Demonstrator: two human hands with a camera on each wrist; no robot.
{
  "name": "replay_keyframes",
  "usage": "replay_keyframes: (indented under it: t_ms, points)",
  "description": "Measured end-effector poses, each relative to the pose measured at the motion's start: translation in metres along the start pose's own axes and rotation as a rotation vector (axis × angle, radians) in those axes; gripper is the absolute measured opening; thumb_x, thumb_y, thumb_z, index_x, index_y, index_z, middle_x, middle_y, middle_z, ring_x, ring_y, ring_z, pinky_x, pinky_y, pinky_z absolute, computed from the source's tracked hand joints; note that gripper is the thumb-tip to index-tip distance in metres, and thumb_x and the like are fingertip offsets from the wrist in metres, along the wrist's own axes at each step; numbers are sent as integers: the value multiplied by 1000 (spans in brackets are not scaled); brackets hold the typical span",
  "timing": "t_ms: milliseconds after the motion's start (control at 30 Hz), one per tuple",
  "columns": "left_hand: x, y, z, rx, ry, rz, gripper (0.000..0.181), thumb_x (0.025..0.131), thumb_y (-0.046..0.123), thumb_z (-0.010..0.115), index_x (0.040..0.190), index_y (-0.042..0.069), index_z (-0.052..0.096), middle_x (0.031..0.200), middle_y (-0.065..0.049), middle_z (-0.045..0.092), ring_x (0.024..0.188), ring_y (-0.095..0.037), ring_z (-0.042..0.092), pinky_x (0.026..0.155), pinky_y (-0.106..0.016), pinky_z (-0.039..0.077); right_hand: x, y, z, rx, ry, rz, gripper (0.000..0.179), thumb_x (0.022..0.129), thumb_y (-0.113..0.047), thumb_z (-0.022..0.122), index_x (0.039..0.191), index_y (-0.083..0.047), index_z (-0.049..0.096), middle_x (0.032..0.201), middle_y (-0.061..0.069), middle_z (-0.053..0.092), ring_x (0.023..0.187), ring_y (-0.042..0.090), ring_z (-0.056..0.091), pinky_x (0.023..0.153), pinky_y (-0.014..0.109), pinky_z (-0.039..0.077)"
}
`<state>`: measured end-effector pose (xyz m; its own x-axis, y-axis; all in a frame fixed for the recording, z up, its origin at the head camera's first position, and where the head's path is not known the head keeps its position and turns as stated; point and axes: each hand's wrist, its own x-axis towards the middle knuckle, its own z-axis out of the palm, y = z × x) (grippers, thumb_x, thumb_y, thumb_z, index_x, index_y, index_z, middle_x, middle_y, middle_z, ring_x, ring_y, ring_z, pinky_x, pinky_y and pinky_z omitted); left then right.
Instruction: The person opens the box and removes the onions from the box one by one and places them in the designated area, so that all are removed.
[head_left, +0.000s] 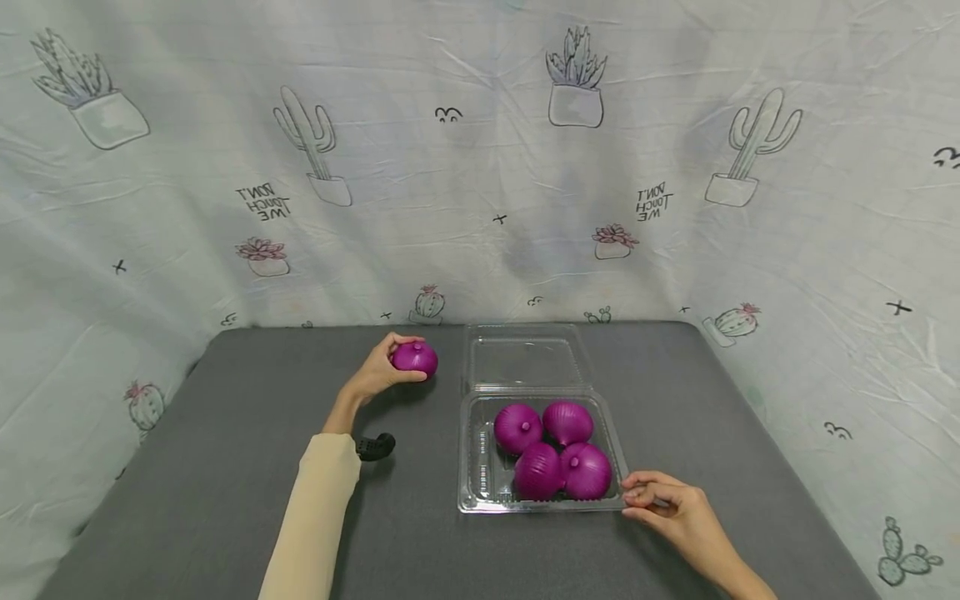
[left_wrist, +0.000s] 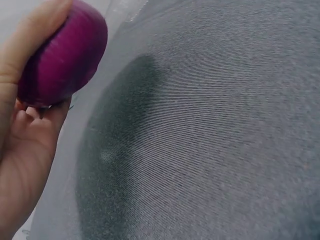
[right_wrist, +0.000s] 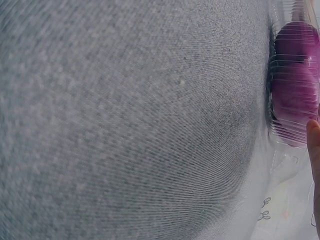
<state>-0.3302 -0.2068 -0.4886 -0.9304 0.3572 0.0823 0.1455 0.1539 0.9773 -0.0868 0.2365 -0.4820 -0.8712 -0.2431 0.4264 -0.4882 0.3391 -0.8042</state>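
Note:
My left hand [head_left: 382, 367] grips a purple onion [head_left: 416, 358], thumb on the near side and fingers on the far side. In the left wrist view the onion [left_wrist: 70, 55] is held above the grey cloth, over a dark shadow. An open clear plastic clamshell box [head_left: 480, 454] stands to the right, with several purple onions [head_left: 538, 471] inside. Its left strip holds no onion. At the box's near right corner my right hand [head_left: 671, 512] pinches the rim between thumb and fingers. The right wrist view shows one fingertip [right_wrist: 313, 131] by the ribbed box wall.
The box's clear lid [head_left: 528, 362] lies folded back behind it, toward the rear edge of the grey-covered table [head_left: 225, 467]. A black curved device [head_left: 377, 447] sits beside my left wrist. White printed curtains [head_left: 480, 167] hang behind and at both sides.

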Motion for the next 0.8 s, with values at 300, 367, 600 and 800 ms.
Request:
replay_keyframes:
  t_ms: [300, 367, 600, 800]
  points:
    - [3, -4, 0, -60, -8, -59, 71, 71, 1, 83, 130, 5, 43, 141, -14, 47, 126, -36, 43, 101, -51, 40, 1, -1, 0, 14, -2, -28, 17, 72, 10, 75, 77, -4, 68, 98, 18, 64, 91, 5, 66, 68, 25, 56]
    - [5, -8, 1, -68, -23, -64, 70, 71, 0, 83, 129, 4, 42, 142, -14, 46, 127, -36, 42, 102, -51, 40, 0, 0, 0, 21, -4, -30, 17, 73, 11, 74, 77, -4, 68, 98, 19, 64, 92, 6, 66, 69, 25, 56]
    - [7, -17, 5, -68, -43, -72, 66, 71, -2, 82, 124, 3, 42, 142, -14, 47, 126, -35, 44, 101, -48, 42, -1, 1, 0, 42, -9, -21, 13, 75, 9, 74, 75, -1, 66, 99, 19, 64, 92, 6, 66, 70, 25, 56]
    - [13, -19, 7, -53, -47, -77, 65, 71, 1, 83, 123, 4, 43, 141, -13, 48, 125, -35, 46, 99, -46, 43, 0, 1, -1, 30, -4, -21, 13, 76, 8, 74, 76, -3, 67, 99, 20, 64, 92, 6, 66, 69, 25, 56]
